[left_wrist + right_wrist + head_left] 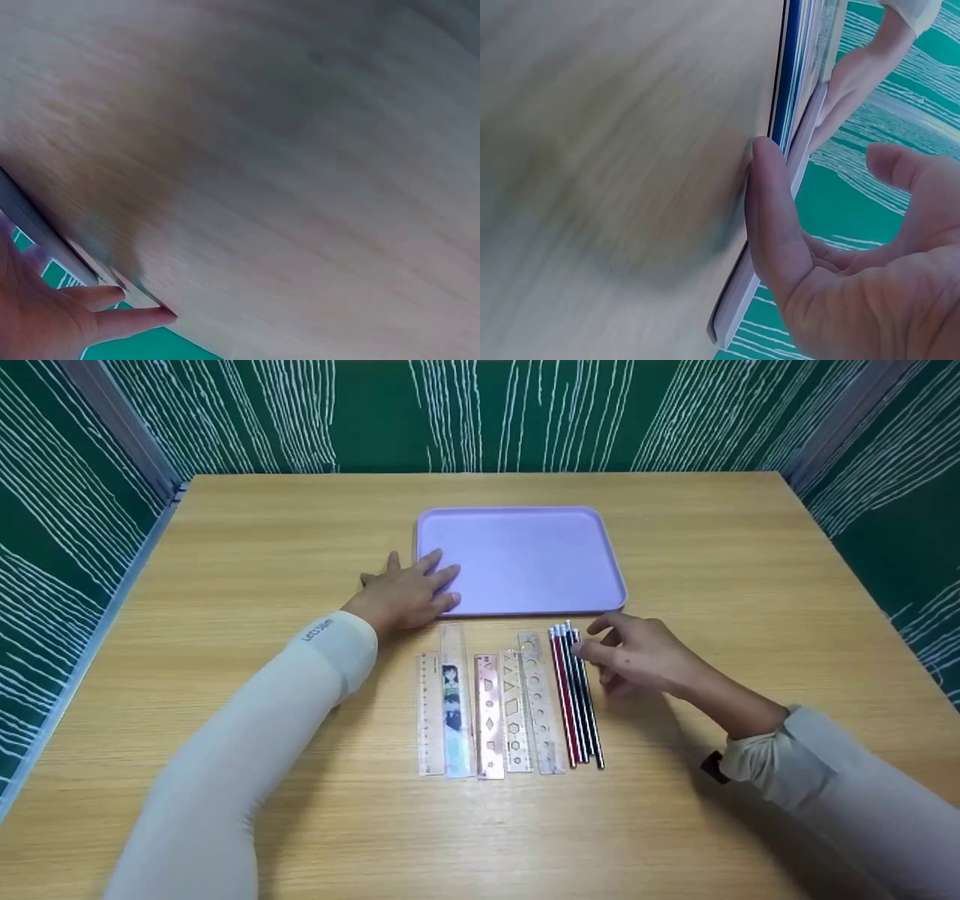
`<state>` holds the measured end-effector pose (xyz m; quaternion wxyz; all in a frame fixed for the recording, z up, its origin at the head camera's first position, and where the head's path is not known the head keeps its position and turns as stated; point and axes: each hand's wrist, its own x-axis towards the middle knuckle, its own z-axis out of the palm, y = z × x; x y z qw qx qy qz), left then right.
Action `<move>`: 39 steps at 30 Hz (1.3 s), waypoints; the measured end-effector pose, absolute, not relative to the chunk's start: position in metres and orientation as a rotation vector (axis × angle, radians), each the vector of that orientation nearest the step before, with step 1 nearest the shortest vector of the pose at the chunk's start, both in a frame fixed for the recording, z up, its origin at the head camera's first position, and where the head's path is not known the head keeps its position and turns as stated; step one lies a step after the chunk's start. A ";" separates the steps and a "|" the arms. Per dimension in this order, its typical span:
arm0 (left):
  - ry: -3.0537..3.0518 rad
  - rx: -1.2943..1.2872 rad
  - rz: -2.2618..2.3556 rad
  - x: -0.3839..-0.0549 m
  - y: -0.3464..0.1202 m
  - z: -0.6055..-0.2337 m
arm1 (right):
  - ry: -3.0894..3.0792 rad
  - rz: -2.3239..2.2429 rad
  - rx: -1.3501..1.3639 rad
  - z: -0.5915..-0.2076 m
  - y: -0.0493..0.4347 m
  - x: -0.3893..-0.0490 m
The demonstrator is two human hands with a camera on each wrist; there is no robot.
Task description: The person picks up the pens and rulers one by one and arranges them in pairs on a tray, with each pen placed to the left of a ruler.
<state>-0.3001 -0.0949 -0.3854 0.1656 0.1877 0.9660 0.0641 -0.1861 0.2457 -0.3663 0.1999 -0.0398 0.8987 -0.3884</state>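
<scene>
My left hand (405,591) lies with spread fingers over the left edge of a shallow purple tray (532,559). In the left wrist view, two straight fingers of that hand (45,322) show beside the tray's edge. My right hand (637,652) is at the upper right side of a row of pencils (576,697), red and dark striped. Its fingers are loosely bent, and nothing shows between thumb and fingers in the right wrist view. Left of the pencils, several rulers lie side by side, among them a pink stencil ruler (490,720) and one with a cartoon picture (454,712).
A wood-grain table (262,540) carries everything. Green panels with white streaks (480,416) stand behind it and at both sides. The tray lies just beyond the upper ends of the rulers and pencils.
</scene>
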 end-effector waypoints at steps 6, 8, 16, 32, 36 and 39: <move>2.754 0.511 0.168 -0.301 -0.097 -0.386 | 2.496 -1.086 -0.125 -0.368 0.241 -0.180; 2.754 0.506 0.165 -0.301 -0.097 -0.386 | 2.499 -1.078 -0.130 -0.369 0.240 -0.179; 2.724 0.465 0.182 -0.301 -0.097 -0.386 | 2.524 -1.069 -0.145 -0.372 0.236 -0.176; 2.684 0.485 0.197 -0.304 -0.097 -0.389 | 2.490 -1.141 -0.089 -0.374 0.238 -0.169; 2.689 0.487 0.193 -0.304 -0.097 -0.390 | 2.483 -1.154 -0.076 -0.374 0.239 -0.168; 2.692 0.479 0.192 -0.304 -0.099 -0.389 | 2.492 -1.149 -0.080 -0.375 0.237 -0.168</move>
